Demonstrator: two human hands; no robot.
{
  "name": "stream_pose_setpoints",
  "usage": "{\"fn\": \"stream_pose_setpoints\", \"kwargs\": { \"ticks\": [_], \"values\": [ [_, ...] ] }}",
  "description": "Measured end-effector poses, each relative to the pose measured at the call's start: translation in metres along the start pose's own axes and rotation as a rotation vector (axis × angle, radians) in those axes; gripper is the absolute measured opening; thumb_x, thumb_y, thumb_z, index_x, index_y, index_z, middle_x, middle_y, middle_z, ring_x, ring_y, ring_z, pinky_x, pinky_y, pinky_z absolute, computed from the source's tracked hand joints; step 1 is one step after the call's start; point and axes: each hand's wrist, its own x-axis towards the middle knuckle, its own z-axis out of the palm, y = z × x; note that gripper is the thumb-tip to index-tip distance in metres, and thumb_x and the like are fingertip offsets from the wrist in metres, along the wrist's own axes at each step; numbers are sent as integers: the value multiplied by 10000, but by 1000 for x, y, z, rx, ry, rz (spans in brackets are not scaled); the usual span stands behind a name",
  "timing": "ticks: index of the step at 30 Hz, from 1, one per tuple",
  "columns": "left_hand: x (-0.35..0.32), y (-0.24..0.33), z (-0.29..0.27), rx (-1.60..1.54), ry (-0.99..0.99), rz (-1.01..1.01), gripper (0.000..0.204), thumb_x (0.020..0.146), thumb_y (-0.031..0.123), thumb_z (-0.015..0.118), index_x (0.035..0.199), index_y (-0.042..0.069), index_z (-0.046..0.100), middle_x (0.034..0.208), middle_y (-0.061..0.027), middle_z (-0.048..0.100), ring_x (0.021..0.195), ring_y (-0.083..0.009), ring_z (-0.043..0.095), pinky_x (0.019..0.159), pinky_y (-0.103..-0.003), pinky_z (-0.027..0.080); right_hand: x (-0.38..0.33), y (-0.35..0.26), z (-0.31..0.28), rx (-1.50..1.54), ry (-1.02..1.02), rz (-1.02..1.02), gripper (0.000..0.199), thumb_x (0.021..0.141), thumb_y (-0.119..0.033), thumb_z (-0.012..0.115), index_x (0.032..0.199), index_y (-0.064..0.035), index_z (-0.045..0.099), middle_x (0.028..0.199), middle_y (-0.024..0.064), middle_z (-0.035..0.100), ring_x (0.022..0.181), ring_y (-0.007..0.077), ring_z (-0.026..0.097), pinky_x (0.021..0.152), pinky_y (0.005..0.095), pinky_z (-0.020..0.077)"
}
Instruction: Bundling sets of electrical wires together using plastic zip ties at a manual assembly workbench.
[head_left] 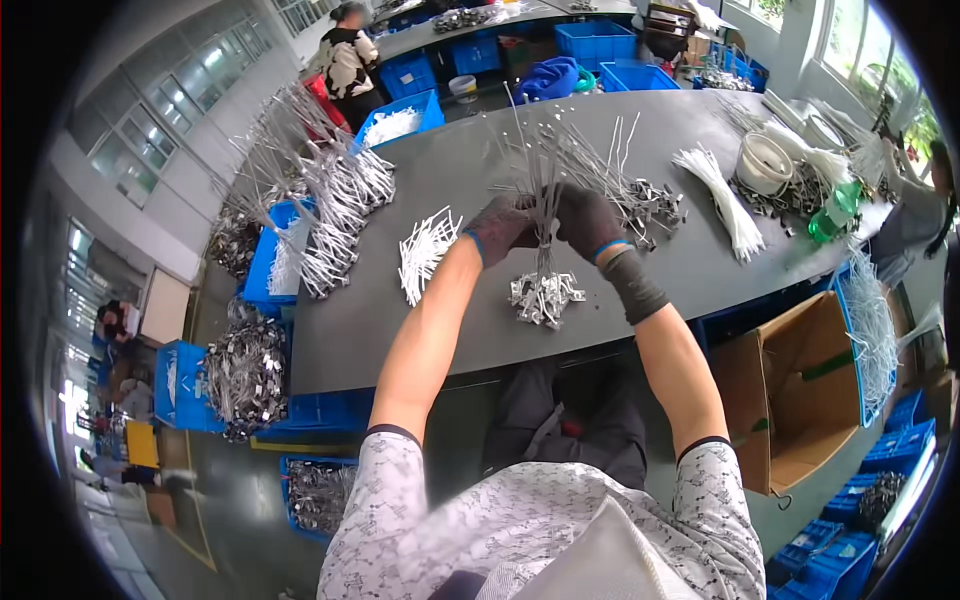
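Both my hands wear dark work gloves and meet over the table in front of me. My left hand [503, 228] and my right hand [588, 220] close round a bundle of thin metal rods [546, 225] from its two sides. The rods stand nearly upright, spreading at the top, with a cluster of small silver metal clips [545, 298] at their lower ends on the tabletop. Behind my hands lies a loose pile of similar rods with dark end pieces [645, 205]. A small heap of short white strips [427, 250] lies left of my left forearm.
A tall stack of white-ended rods [345, 200] stands at the table's left. White strips [722, 205], a white bucket [765, 163] and a green bottle [835, 212] are on the right. An open cardboard box [800, 390] sits beside the right edge. Other people [350, 60] stand around the tables.
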Motion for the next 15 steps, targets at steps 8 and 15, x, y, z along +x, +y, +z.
{"fn": "stream_pose_setpoints", "kwargs": {
  "ticks": [8,15],
  "values": [
    [7,-13,-26,-152,103,-119,187,928,166,699,1055,30,725,983,-82,741,850,-208,726,805,-364,601,-3,-24,-14,401,-174,371,312,952,-287,640,1010,5,733,807,107,712,713,144,668,658,317,538],
    [16,-7,-37,276,-68,113,176,856,110,720,1025,64,743,987,-97,757,850,-225,731,805,-357,587,-28,16,0,402,-207,194,243,952,-55,573,1162,-36,695,896,66,685,681,96,601,610,260,492]
  ]
}}
